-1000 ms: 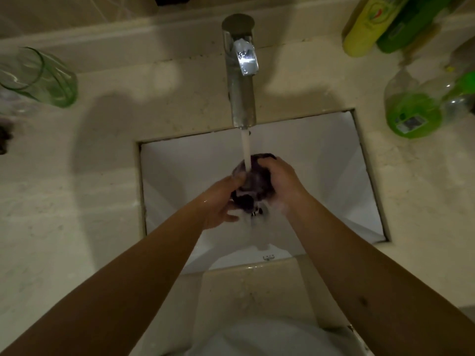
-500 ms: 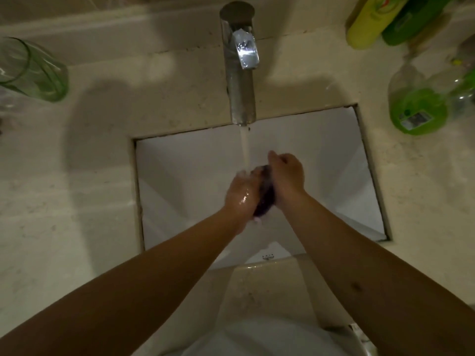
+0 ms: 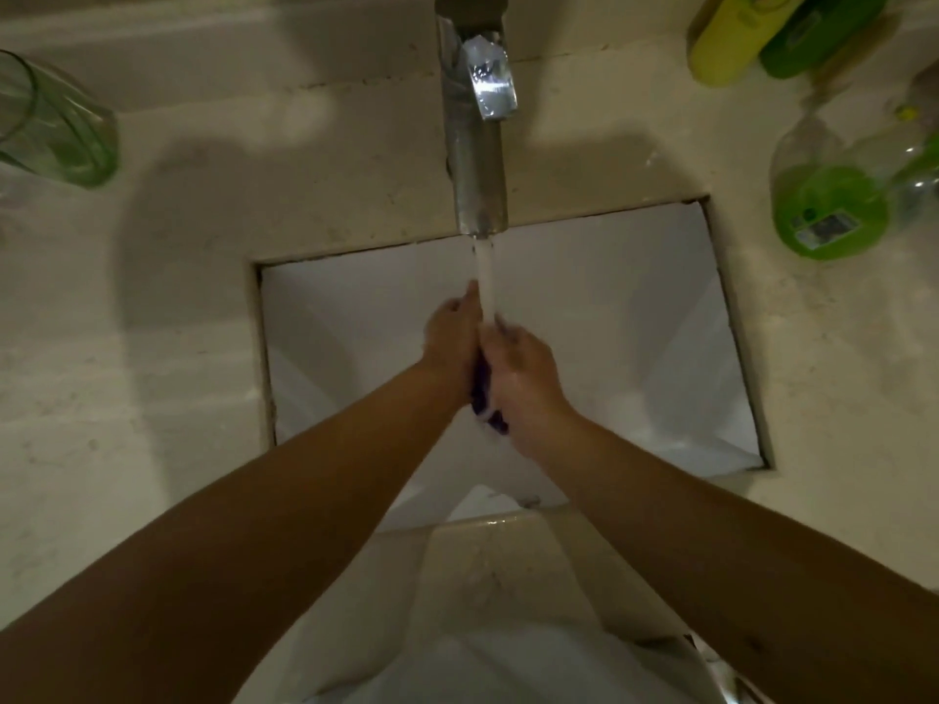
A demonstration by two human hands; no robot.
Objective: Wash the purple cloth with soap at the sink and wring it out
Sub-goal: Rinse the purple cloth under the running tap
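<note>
Purple cloth (image 3: 483,406) is pinched flat between my palms, over the middle of the white sink basin (image 3: 635,297). Only a thin dark strip of it shows at the heels of my hands; the rest is hidden.

Left hand (image 3: 452,337): pressed against the cloth from its side, fingers stretched toward the faucet, not curled. Right hand (image 3: 523,373): same from the other side, fingers loosely bent over the top edge. Neither makes a full fist; it's a palm-to-palm clamp.

Water stream (image 3: 485,276) lands right at my fingertips, on the seam where the hands meet. I can't tell how much reaches the fabric.

Judging by that, this is the scrub/rinse stage, and wringing is not yet done.

Risks from here:
- Wet, possibly soapy palms with a flat grip: the cloth could slide out the bottom into the basin.
- Stream hitting knuckles could splash onto the beige countertop (image 3: 152,373).
- Suds are not clearly visible; rinsing too briefly would leave soap in.

Further back: chrome faucet (image 3: 477,160) is dead centre. Green glass tumbler (image 3: 56,134) stands far left on the counter, well apart. Green liquid bottle (image 3: 833,205) sits right of the basin, and a yellow bottle (image 3: 731,38) beyond it; both are within elbow range if I swing wide.
</note>
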